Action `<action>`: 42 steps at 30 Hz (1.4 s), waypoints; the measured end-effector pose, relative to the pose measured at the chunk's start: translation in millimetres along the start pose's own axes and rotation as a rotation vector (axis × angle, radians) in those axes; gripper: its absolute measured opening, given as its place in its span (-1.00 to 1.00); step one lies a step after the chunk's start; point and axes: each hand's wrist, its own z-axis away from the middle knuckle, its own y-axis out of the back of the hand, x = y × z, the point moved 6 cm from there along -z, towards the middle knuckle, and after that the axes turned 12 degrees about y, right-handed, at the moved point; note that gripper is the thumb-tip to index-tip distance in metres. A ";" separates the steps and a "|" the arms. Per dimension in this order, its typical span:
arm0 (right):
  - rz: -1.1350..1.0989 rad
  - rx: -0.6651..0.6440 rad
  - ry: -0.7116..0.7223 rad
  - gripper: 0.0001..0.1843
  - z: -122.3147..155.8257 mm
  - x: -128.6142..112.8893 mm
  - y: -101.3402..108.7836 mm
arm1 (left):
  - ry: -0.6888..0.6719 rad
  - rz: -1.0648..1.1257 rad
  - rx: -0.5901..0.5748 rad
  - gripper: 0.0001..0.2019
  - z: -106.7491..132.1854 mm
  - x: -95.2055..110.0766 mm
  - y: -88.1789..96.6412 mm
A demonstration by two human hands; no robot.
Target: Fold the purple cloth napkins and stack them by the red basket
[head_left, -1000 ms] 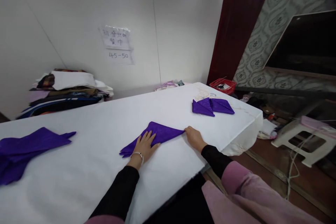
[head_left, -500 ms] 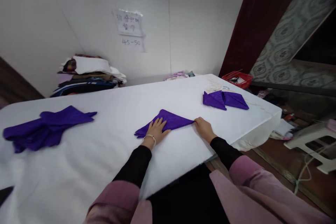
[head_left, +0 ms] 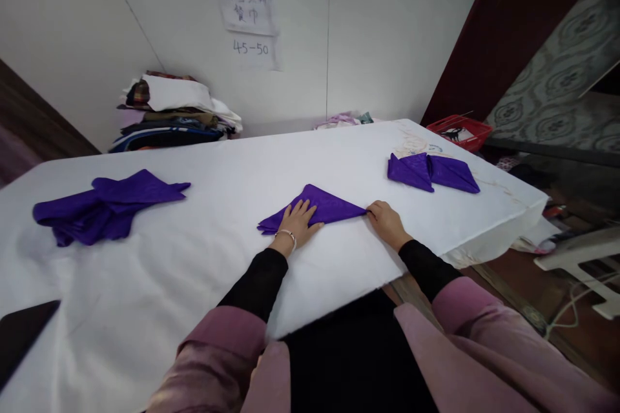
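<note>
A purple cloth napkin [head_left: 334, 204], folded into a flat triangle, lies in front of me on the white-covered table [head_left: 232, 174]. My left hand [head_left: 299, 221] rests flat on its left half, fingers spread, hiding part of the cloth. At the napkin's pointed right corner, my right hand [head_left: 386, 222] pinches the tip between thumb and fingers. Farther right lie folded purple napkins [head_left: 433, 171], side by side with pointed ends. Over on the left is a loose, rumpled heap of purple cloth [head_left: 113, 205].
Folded clothes [head_left: 174, 113] are stacked behind the table's far left edge. A red basket [head_left: 460, 132] stands by the far right corner. A dark flat object [head_left: 26, 335] lies at the near left. White plastic stool [head_left: 581, 258] and cables are on the floor at right.
My view has shifted, so everything sits higher and a little farther right in the picture. Both hands keep the same places on the napkin, whose shape looks unchanged.
</note>
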 end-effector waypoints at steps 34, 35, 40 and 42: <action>-0.261 -0.058 0.421 -0.45 -47.5 -93.1 -6.5 | 0.002 -0.003 0.004 -0.35 6.3 3.0 1.4; -0.282 -0.098 0.421 -0.41 -51.6 -99.6 -14.5 | 0.000 -0.006 -0.004 -0.35 6.9 3.3 1.7; -0.250 -0.247 0.352 -0.34 -60.2 -104.9 -49.2 | -0.019 0.023 0.013 -0.36 6.7 4.0 -2.0; -0.196 -0.257 0.342 -0.33 -59.6 -101.8 -55.6 | -0.017 0.047 0.031 -0.37 6.7 3.1 -4.3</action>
